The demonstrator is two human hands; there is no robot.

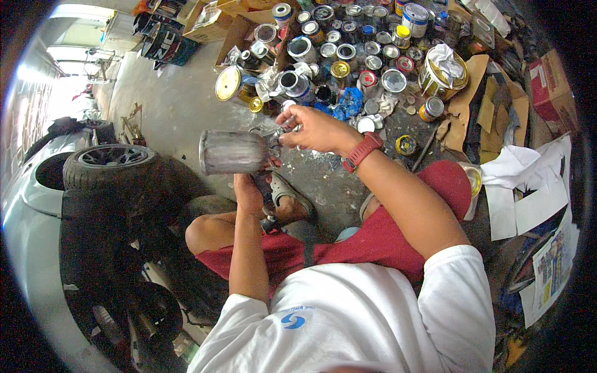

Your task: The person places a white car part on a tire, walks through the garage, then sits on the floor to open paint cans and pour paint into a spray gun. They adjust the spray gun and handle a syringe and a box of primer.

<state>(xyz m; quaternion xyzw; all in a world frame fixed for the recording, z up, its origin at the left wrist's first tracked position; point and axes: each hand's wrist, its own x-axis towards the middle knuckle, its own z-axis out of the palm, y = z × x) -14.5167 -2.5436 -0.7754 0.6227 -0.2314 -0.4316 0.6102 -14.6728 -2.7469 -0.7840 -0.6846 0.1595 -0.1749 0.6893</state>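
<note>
A paint spray gun with a grey metal cup point(231, 152) is held up in front of me, its cup lying on its side and facing left. My left hand point(249, 191) grips the gun from below; the cup hides part of the fingers. From the right, my right hand point(317, 129) reaches over with thumb and fingers bent around the gun's metal end point(273, 140) beside the cup. What exactly the right fingertips pinch is too small to make out. A red watch point(362, 151) is on my right wrist.
Many open paint cans point(340, 68) crowd the floor ahead, with a blue crumpled rag point(348, 104) among them. A large yellow-rimmed can point(443, 73) stands right of them, near cardboard point(476, 99). White paper sheets point(528, 186) lie at right. A tyre point(112, 168) and car parts are at left.
</note>
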